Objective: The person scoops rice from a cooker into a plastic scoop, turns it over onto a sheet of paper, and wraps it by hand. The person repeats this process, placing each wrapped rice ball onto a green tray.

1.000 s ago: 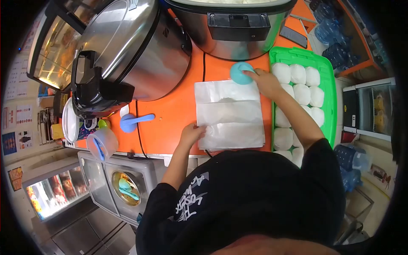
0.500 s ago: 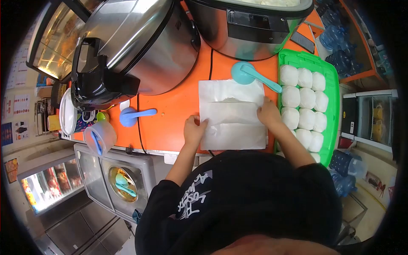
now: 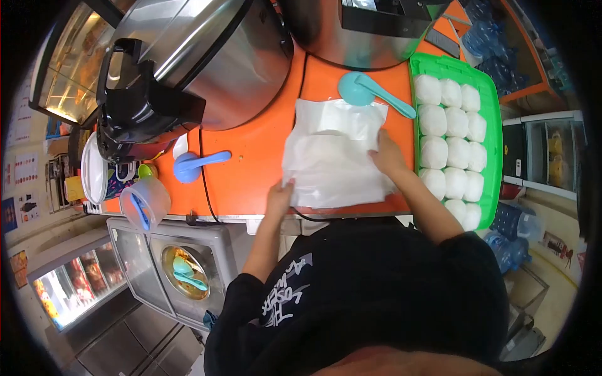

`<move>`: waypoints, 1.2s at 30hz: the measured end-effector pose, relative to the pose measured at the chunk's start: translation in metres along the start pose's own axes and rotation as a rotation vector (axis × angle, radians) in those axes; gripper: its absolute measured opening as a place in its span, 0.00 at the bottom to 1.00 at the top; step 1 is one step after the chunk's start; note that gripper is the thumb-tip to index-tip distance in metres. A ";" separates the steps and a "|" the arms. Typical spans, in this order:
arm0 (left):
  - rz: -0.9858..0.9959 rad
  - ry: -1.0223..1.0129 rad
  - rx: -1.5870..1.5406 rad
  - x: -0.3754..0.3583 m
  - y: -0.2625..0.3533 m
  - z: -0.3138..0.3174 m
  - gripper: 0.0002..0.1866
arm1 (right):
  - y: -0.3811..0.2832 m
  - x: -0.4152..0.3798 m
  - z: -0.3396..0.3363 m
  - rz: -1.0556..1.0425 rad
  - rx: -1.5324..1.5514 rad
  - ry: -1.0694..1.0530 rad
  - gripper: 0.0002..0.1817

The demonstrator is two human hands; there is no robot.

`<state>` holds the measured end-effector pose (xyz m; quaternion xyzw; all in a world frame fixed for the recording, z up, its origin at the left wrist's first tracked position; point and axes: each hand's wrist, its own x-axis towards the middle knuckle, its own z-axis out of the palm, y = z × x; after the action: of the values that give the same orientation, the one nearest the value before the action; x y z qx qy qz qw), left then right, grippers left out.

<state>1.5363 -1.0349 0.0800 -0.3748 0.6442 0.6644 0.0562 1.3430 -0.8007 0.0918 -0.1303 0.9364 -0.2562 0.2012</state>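
Note:
White sheets of wrapping paper (image 3: 335,166), creased across and slightly rumpled, lie on the orange table in front of me. My left hand (image 3: 279,195) pinches their lower left edge between thumb and fingers. At the right edge, my right hand (image 3: 387,155) is closed on the paper, its thumb on top and its other fingertips partly hidden. A turquoise rice scoop (image 3: 357,89) rests just beyond the far edge of the paper, its handle pointing right. To the right, rounded white rice portions (image 3: 433,119) stand in rows on a green tray (image 3: 491,147).
Two big rice cookers, one closed (image 3: 232,75) and one behind (image 3: 351,37), stand at the back. A blue scoop (image 3: 188,168) and a clear tub (image 3: 157,200) are at the left. A phone (image 3: 443,42) lies at the far right. A black cord (image 3: 202,182) crosses the table (image 3: 251,169).
The paper has shifted a little left and its near part has become rumpled, with both hands moving along with it. The view has tipped slightly, so less of the rear cooker shows.

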 end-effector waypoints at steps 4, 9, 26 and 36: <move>0.067 0.052 0.724 -0.011 0.018 -0.035 0.21 | -0.016 0.000 0.008 -0.015 0.124 -0.028 0.24; 0.075 0.264 0.724 -0.025 0.014 -0.017 0.23 | 0.011 -0.001 -0.003 0.028 0.155 0.127 0.20; 0.233 0.140 0.588 0.012 0.037 0.029 0.19 | -0.002 -0.021 -0.009 -0.106 0.038 0.085 0.22; 0.433 0.364 1.014 0.017 0.028 0.038 0.19 | 0.019 -0.006 0.001 -0.024 0.132 0.083 0.22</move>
<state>1.4921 -1.0128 0.0887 -0.2691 0.9432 0.1939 -0.0200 1.3465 -0.7826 0.0827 -0.1172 0.9234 -0.3250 0.1675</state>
